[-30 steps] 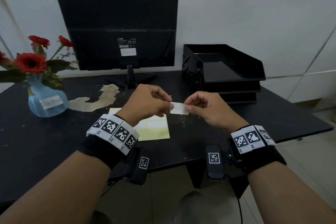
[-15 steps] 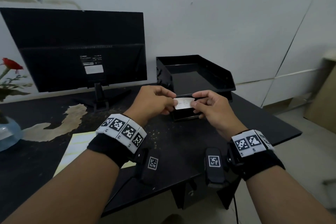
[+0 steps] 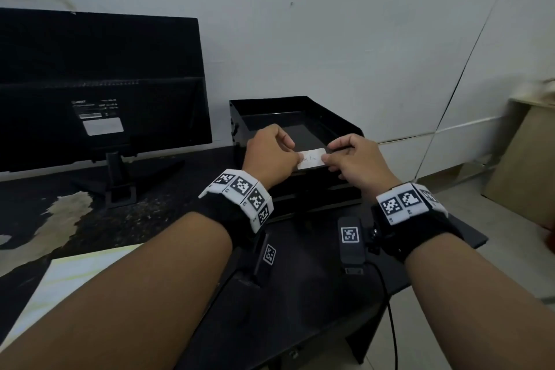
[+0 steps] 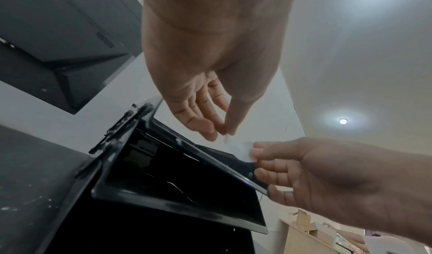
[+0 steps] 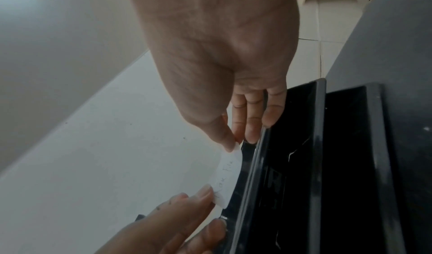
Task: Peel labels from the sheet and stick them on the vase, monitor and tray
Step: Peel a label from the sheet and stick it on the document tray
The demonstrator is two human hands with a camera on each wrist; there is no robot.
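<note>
The black tray (image 3: pixel 295 117) stands near the right end of the dark worktop (image 3: pixel 168 210), close to the white wall. To its right the worktop edge is near, and beyond it the tiled floor is open. The monitor (image 3: pixel 99 81) stands to the left of the tray with its back side toward the camera; there is a gap between the two. A pale label (image 3: pixel 103 125) is already on the back of the monitor.

Both hands are raised in front of the tray's front rim and stretch one small white label (image 3: pixel 311 158) between them. The left hand (image 3: pixel 270 156) pinches its left end with thumb and fingers, and the right hand (image 3: pixel 354 159) pinches its right end in the same way. In the right wrist view the label (image 5: pixel 228 173) bends a little and hangs just beside the rim of the tray (image 5: pixel 320 147); I cannot tell if it touches it.

The handwriting on the label is too blurred to read. The yellow label sheet (image 3: pixel 69 276) lies on the worktop at the lower left, partly covered by the left forearm and cut by the picture edge. The lower levels of the tray are hidden behind the hands.
</note>
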